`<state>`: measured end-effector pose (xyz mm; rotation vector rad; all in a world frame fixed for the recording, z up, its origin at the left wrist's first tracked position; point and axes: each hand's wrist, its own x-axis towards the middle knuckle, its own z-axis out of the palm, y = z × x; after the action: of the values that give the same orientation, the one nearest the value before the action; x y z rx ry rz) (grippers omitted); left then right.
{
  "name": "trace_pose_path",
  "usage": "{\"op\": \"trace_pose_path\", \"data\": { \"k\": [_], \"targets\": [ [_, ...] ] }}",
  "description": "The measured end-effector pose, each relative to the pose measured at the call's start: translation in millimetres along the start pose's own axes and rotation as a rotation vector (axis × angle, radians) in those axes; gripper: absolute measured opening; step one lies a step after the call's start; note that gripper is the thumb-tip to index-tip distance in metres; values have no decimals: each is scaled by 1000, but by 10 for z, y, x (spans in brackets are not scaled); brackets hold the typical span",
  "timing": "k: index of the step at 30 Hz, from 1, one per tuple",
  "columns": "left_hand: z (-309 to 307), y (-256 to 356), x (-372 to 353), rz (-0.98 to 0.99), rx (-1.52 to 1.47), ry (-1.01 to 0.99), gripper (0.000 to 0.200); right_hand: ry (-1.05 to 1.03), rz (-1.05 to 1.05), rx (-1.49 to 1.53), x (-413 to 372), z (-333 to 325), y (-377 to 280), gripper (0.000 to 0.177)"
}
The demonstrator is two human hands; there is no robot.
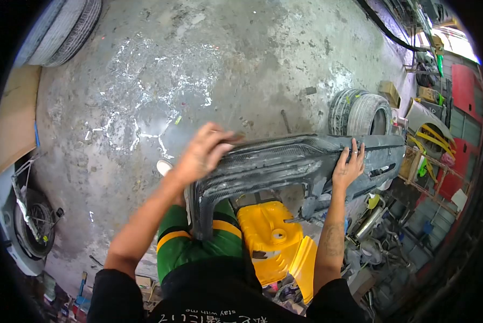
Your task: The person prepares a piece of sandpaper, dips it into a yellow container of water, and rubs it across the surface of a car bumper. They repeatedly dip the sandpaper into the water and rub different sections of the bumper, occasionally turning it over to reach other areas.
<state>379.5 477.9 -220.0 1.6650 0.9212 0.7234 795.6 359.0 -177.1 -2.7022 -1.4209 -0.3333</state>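
A long dark vehicle bumper (284, 159), scuffed and dusty with ribbed grooves, lies across my lap and reaches to the right. My left hand (202, 153) is at its upper left edge. The fingers are bent together around a small dark piece (240, 137) that I cannot identify. My right hand (350, 164), with a ring on one finger, rests on the bumper's right half. Its fingers are stretched out and slightly apart over the upper surface. The bumper's near left end hangs between my knees.
Two tyres (368, 116) stand behind the bumper's right part. A yellow plastic panel (271, 231) is beside my right leg. Metal parts (370, 250) clutter the right side. More tyres (71, 35) lean at upper left, and a wheel (36, 220) is at left.
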Motion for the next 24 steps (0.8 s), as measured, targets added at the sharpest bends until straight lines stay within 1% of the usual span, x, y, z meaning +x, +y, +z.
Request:
{"op": "trace_pose_path", "data": {
  "k": [1,3,4,5,6,7,8,10,12,15,17,18,19,20,21,22,23,24],
  "targets": [
    [-225,-40,-58,-4,9,14,24,-5,4,7,7,20,11,44],
    [-669,-4,-274,-134,81,103,22,-39,-35,8,50,123,-20,45],
    [-883,20,-370,-123,179,131,22,-33,-17,15,77,238,-7,45],
    [-1066,-53,-505,-103,272,161,22,-98,-83,34,101,390,41,46],
    [-1223,-61,-635,-142,239,184,22,-172,-150,44,100,452,83,46],
    [-1387,-77,-776,-140,338,185,21,-208,-141,3,100,435,57,47],
    [-1508,-70,-903,-182,341,193,18,-229,-130,-46,129,379,17,48],
    [-1691,-191,-1235,-202,381,257,13,-247,-131,-123,128,387,19,50],
    [-1798,-294,-1627,-257,377,289,14,-289,-121,-121,187,429,8,53],
    [-1873,-491,-2247,-357,389,313,18,-261,-99,-79,104,438,63,55],
    [-1807,-761,-2776,-421,521,352,20,-225,-110,9,85,458,56,57],
    [-1766,-857,-3020,-417,530,356,20,-222,-109,18,92,454,46,57],
    [-1721,-933,-3245,-483,540,328,20,-190,-121,40,81,454,44,57],
    [-1690,-974,-3381,-549,551,294,20,-161,-127,62,26,446,42,58],
    [-1629,-946,-3400,-544,563,287,20,-123,-146,95,-27,377,1,55],
    [-1552,-895,-3444,-661,525,264,20,-126,-134,104,-109,292,-38,55],
    [-1496,-834,-3505,-784,494,247,20,-112,-107,299,-222,215,-123,53],
    [-1446,-885,-3565,-675,429,282,20,-98,-75,502,-369,129,-251,52]
  ]
}}
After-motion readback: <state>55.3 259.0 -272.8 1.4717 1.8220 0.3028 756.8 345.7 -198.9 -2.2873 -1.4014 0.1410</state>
